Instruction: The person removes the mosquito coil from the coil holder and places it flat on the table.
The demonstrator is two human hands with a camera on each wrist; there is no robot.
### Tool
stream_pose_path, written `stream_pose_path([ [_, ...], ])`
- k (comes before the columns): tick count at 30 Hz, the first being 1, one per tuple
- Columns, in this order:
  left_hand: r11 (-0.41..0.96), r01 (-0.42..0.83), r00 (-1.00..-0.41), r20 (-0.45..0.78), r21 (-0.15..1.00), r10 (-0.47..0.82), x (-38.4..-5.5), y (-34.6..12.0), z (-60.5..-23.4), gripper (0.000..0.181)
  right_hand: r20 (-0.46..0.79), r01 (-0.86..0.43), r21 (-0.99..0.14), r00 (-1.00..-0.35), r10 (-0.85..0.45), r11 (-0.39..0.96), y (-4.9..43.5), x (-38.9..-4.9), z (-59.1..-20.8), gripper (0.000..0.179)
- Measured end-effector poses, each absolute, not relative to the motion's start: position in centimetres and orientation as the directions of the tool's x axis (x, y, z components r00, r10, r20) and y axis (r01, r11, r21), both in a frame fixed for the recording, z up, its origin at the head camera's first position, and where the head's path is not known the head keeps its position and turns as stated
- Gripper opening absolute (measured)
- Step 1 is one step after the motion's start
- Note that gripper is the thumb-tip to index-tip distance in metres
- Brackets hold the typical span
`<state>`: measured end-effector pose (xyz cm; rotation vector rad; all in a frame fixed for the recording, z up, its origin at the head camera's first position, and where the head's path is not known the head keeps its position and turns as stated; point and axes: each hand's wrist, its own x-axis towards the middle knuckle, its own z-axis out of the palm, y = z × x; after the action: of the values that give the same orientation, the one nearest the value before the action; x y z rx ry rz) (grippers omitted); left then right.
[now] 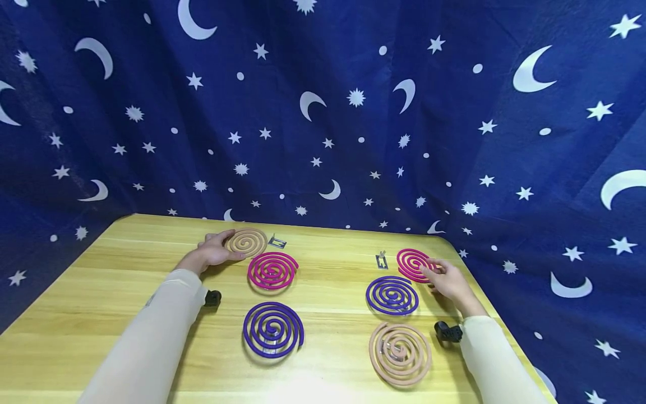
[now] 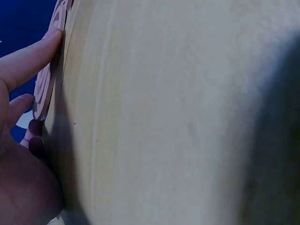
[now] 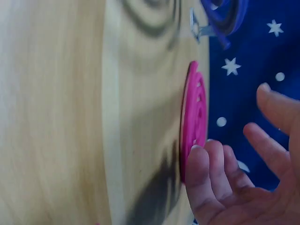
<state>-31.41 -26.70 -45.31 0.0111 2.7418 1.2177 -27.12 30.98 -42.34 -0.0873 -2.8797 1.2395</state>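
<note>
On the pale wooden counter [image 1: 333,297], nearest is a peach spiral coil [image 1: 398,352]. Beyond, the right hand [image 1: 449,281], fingers loosely spread, is at the edge of a magenta spiral coil [image 1: 414,265]; farther, the left hand [image 1: 212,252], thumb and fingers apart, touches a tan spiral coil [image 1: 246,243].

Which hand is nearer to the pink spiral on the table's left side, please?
Left. The left hand is left of that pink spiral, at a tan spiral; the right hand is well to its right, at the other pink spiral.
</note>
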Motion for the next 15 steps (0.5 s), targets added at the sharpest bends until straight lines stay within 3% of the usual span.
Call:
stream_pose_path([
  [5, 0.673, -0.049, -0.989, -0.128, 0.738, 0.068, -31.3, -26.7, -45.4, 0.1, 0.015, -0.002, -0.8, -1.0, 0.018, 0.599, 30.2, -26.4, -41.8, 0.06],
  [15, 0.662, -0.055, -0.987, -0.14, 0.747, 0.076, -31.3, -26.5, -45.2, 0.1, -0.052, -0.02, -0.866, -0.99, -0.13, 0.5, 29.6, -24.6, -41.5, 0.073],
])
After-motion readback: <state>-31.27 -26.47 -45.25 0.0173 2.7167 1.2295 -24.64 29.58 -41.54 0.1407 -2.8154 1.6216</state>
